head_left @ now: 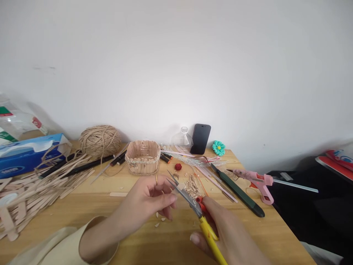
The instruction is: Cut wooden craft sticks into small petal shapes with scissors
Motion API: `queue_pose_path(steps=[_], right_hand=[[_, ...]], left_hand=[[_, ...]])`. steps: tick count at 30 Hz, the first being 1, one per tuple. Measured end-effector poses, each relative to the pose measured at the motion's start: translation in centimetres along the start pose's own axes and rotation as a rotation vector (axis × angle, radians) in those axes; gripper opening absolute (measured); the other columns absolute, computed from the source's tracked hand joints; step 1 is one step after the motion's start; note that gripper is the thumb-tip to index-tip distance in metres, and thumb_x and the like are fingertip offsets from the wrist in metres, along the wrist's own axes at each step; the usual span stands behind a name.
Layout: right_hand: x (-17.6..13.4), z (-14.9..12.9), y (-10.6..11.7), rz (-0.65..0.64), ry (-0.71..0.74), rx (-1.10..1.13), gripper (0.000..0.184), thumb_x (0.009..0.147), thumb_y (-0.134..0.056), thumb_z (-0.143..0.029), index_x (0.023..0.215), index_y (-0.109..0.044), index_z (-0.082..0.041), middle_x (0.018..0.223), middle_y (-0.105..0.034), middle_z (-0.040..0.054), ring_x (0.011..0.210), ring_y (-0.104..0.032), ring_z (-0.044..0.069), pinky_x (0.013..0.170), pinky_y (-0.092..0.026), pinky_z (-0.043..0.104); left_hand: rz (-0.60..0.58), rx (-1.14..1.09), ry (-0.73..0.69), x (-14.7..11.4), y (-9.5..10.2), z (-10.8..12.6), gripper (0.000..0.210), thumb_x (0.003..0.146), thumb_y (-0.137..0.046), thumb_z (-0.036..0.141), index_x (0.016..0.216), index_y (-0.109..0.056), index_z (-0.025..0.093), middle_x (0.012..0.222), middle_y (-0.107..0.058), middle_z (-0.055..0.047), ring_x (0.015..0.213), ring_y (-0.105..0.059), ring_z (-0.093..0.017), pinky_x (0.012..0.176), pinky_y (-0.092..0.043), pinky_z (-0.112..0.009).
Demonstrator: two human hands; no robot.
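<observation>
My right hand point(224, 226) grips yellow-handled scissors point(209, 237), their blades a little apart and pointing up and left. By its index finger is a small red piece point(201, 203); whether it belongs to the scissors I cannot tell. My left hand point(153, 197) is beside the blade tips with its thumb pressed toward curled fingers. What it pinches, if anything, is too small or hidden to make out. Beyond the blades lies a heap of small wood chips point(192, 187), with a dark red ball point(178, 167) behind it.
A basket of wooden sticks point(142, 158) stands behind my left hand. Further left are a twine ball point(99, 140), craft sticks point(24, 209) and a tissue pack point(30, 152). To the right lie a green-handled cutter point(239, 193) and a pink glue gun point(260, 182); a phone point(200, 139) leans at the wall.
</observation>
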State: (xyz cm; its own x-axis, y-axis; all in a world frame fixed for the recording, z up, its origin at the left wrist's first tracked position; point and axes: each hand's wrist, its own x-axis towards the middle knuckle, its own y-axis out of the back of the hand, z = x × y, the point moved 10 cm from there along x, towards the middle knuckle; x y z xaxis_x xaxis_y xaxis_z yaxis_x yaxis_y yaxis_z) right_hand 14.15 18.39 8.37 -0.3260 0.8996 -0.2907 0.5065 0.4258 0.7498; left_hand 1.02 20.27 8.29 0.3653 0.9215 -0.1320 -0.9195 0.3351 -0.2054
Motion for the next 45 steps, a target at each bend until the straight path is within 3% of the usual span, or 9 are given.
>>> queue_pose_path(steps=[5, 11, 22, 30, 34, 40, 45], right_hand=[[0.1, 0.1, 0.2, 0.083, -0.012, -0.130, 0.026, 0.068, -0.060, -0.036, 0.074, -0.038, -0.023, 0.070, -0.056, 0.0011, 0.061, -0.051, 0.020, 0.056, -0.035, 0.029], [-0.3, -0.6, 0.7, 0.172, 0.080, -0.178, 0.028, 0.068, -0.062, -0.033, 0.071, -0.035, -0.024, 0.067, -0.053, -0.0016, 0.056, -0.049, 0.017, 0.052, -0.035, 0.026], [-0.5, -1.2, 0.6, 0.202, 0.205, -0.197, 0.030, 0.071, -0.060, -0.035, 0.067, -0.032, -0.025, 0.061, -0.047, -0.0035, 0.049, -0.045, 0.014, 0.044, -0.034, 0.024], [-0.8, -1.4, 1.4, 0.234, 0.147, -0.174, 0.035, 0.067, -0.063, -0.027, 0.062, -0.029, -0.025, 0.058, -0.039, -0.0064, 0.049, -0.038, 0.012, 0.044, -0.030, 0.023], [-0.6, -1.3, 1.2, 0.211, 0.137, -0.155, 0.034, 0.067, -0.063, -0.028, 0.061, -0.030, -0.024, 0.059, -0.042, -0.0054, 0.050, -0.039, 0.012, 0.046, -0.030, 0.023], [-0.4, -1.0, 0.5, 0.070, 0.085, -0.076, 0.025, 0.066, -0.066, -0.033, 0.076, -0.047, -0.020, 0.071, -0.057, -0.0002, 0.060, -0.049, 0.017, 0.055, -0.036, 0.025], [-0.8, -1.4, 0.0, -0.022, 0.135, 0.063, 0.022, 0.075, -0.057, -0.040, 0.078, -0.051, -0.019, 0.072, -0.060, 0.0018, 0.065, -0.052, 0.018, 0.057, -0.039, 0.026]], left_hand=[[-0.001, -0.020, -0.020, -0.1, -0.1, 0.2, 0.017, 0.074, -0.067, 0.030, 0.077, -0.063, 0.014, 0.068, -0.062, 0.000, 0.056, -0.057, -0.010, 0.053, -0.050, -0.022], [-0.007, 0.012, -0.006, -0.1, -0.4, 0.6, 0.021, 0.075, -0.064, 0.034, 0.073, -0.064, 0.013, 0.066, -0.061, 0.000, 0.049, -0.054, -0.008, 0.048, -0.046, -0.020], [0.030, 0.036, 0.003, -0.2, -0.1, 0.5, 0.022, 0.073, -0.065, 0.034, 0.066, -0.065, 0.013, 0.064, -0.063, 0.000, 0.045, -0.054, -0.008, 0.046, -0.043, -0.019], [0.035, 0.031, 0.022, -0.3, 0.0, 0.3, 0.022, 0.072, -0.066, 0.034, 0.065, -0.065, 0.013, 0.062, -0.064, 0.000, 0.044, -0.054, -0.008, 0.045, -0.043, -0.018], [0.029, 0.034, 0.032, -0.3, -0.1, 0.4, 0.024, 0.072, -0.066, 0.035, 0.064, -0.065, 0.013, 0.063, -0.064, 0.000, 0.044, -0.054, -0.008, 0.045, -0.044, -0.019], [0.005, 0.065, 0.071, -0.4, -0.6, 0.2, 0.025, 0.072, -0.065, 0.037, 0.066, -0.064, 0.012, 0.063, -0.063, -0.001, 0.043, -0.053, -0.008, 0.044, -0.042, -0.019], [0.013, 0.086, 0.117, -0.5, -0.7, -0.4, 0.026, 0.072, -0.063, 0.037, 0.063, -0.062, 0.013, 0.062, -0.064, -0.001, 0.041, -0.052, -0.007, 0.043, -0.039, -0.020]])
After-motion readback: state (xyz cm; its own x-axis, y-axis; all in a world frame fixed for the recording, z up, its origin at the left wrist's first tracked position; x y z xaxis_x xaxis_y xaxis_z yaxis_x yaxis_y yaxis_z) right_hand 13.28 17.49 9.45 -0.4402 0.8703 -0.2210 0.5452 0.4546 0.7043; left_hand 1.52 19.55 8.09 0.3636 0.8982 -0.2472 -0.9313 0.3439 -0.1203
